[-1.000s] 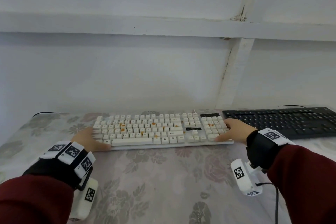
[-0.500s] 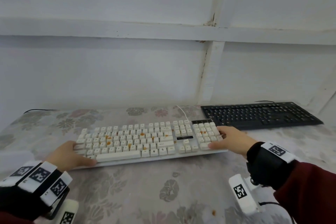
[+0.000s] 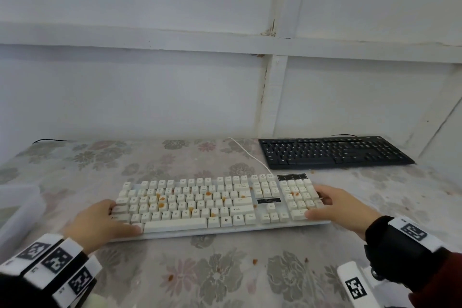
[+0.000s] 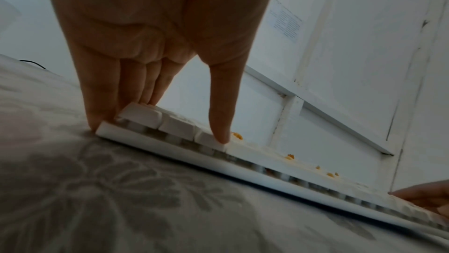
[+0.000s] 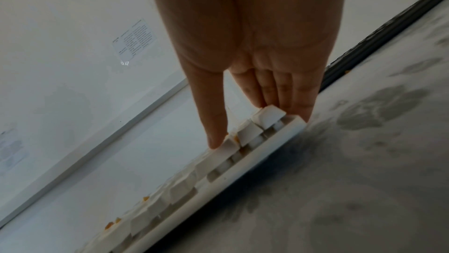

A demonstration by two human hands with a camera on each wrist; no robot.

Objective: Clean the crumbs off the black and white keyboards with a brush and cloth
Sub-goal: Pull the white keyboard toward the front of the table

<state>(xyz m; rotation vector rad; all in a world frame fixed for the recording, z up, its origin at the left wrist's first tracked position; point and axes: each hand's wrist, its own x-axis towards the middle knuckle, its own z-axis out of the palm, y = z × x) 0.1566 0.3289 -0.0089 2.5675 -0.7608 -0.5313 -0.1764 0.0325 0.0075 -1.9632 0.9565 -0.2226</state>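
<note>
The white keyboard (image 3: 212, 205) lies across the middle of the flowered tablecloth, with orange crumbs (image 3: 161, 205) scattered over its keys. My left hand (image 3: 100, 220) grips its left end: the thumb (image 4: 219, 103) is on a bottom-row key and the fingers (image 4: 102, 94) run down the end edge. My right hand (image 3: 337, 205) grips the right end (image 5: 279, 128) the same way, by the number pad. The black keyboard (image 3: 332, 152) sits at the back right against the wall, away from both hands. No brush or cloth shows.
A translucent plastic box (image 3: 17, 207) stands at the left table edge. The white keyboard's cable (image 3: 247, 155) trails back towards the wall. A few loose crumbs (image 3: 255, 261) lie on the tablecloth (image 3: 225, 277) in front of the keyboard. White panelled wall behind.
Both hands have drawn the white keyboard away from the wall towards me. It now sits in front of the black keyboard, which has stayed put.
</note>
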